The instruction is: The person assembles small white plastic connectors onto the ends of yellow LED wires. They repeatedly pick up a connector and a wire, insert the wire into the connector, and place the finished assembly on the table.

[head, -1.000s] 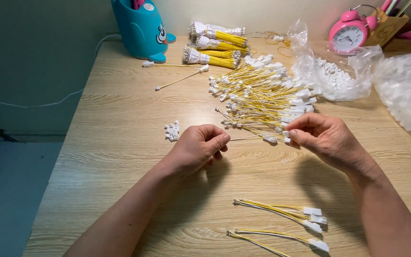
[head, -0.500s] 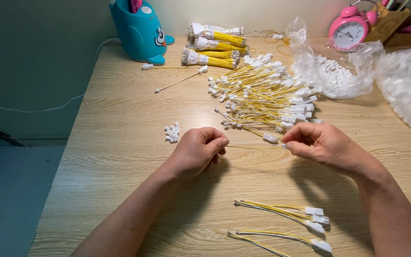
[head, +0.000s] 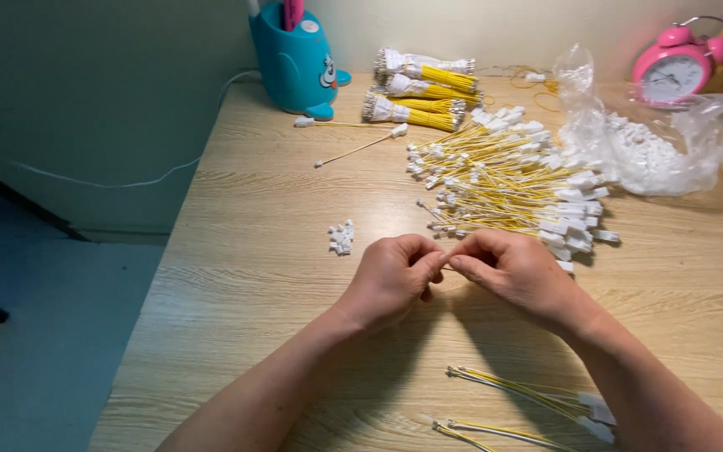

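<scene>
Yellow wire [head: 445, 259], thin and barely visible, is pinched between the fingertips of both hands just above the wooden table [head: 244, 276]. The left hand [head: 391, 278] and right hand [head: 516, 272] meet at the middle, thumbs and forefingers touching, each grip closed on the wire. Just behind them lies a loose pile of yellow wires with white connectors [head: 508, 176]. A small cluster of white connectors [head: 341, 238] sits to the left. Finished wires [head: 529, 392] lie near the right forearm. Farther back stand bundled wires [head: 420, 88], a blue pen holder [head: 294, 63], clear plastic bags [head: 646, 142] and a pink alarm clock [head: 673, 71].
</scene>
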